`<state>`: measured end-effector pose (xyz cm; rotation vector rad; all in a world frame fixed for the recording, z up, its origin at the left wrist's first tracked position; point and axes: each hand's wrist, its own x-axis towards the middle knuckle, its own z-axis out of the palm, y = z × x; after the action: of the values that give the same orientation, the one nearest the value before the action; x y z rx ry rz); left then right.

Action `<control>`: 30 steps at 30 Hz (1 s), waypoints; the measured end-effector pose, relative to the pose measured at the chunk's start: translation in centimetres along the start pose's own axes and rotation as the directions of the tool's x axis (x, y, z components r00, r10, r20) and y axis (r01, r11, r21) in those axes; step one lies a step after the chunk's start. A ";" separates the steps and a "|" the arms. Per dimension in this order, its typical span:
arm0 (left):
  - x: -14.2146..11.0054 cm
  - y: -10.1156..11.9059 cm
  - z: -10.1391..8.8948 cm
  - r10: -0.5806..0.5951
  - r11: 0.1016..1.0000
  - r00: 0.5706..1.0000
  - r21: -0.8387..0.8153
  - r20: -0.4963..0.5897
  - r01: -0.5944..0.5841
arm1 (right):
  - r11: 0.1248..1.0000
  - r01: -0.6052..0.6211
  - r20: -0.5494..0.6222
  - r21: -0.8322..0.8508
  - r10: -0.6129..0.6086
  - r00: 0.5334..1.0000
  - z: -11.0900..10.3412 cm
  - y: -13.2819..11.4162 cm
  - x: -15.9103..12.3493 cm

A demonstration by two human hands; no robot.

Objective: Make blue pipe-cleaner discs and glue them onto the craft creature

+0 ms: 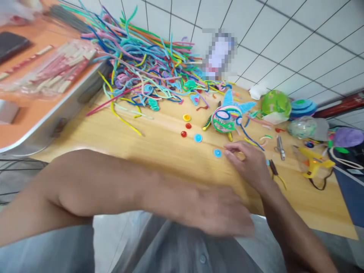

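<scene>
My left hand (222, 212) reaches across my body above the table's front edge, smeared by motion, so its fingers cannot be made out. Resting on the wood, my right hand (247, 161) has loosely curled fingers, with thumb and forefinger slightly apart and nothing visible between them. Just left of its fingertips lies a small blue coiled disc (217, 153). Farther left are a larger blue disc (198, 137), two red pieces (188, 126) and a yellow-orange disc (187, 118). Beyond my right hand stands a ball figure (226, 119) wrapped in pipe cleaners, with blue pointed parts on top.
Pipe cleaners (142, 53) are heaped at the back left. An orange-topped surface (34, 110) holds bagged sticks (65, 68). Rightward lie pliers (274, 168), a cutter knife (280, 148) and a yellow glue gun (314, 161). A phone (220, 55) leans against the tiled wall.
</scene>
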<state>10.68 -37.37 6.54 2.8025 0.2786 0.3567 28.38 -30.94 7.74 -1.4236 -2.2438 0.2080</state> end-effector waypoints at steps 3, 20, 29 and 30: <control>-1.7 -4.1 0.3 0.122 0.988 0.991 -0.105 0.052 -0.116 | 0.999 0.036 0.048 0.006 -0.037 0.998 1.4 0.0 1.5; -4.8 -9.6 3.6 0.190 0.960 0.962 -0.169 -0.195 -0.224 | 0.900 0.044 0.436 -0.434 0.167 0.884 8.4 -5.1 11.9; -4.9 -9.8 3.2 0.093 0.924 0.975 -0.348 -0.201 -0.159 | 0.984 0.101 0.245 -0.148 -0.063 0.968 7.7 -4.2 10.6; -4.8 -9.8 2.9 0.037 0.897 0.978 -0.424 -0.207 -0.123 | 0.981 0.167 0.170 -0.095 -0.149 0.974 7.1 -4.0 9.8</control>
<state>5.38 -30.09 -0.32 2.3432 0.1055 0.6302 18.39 -23.19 6.02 -1.3148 -2.5239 0.1567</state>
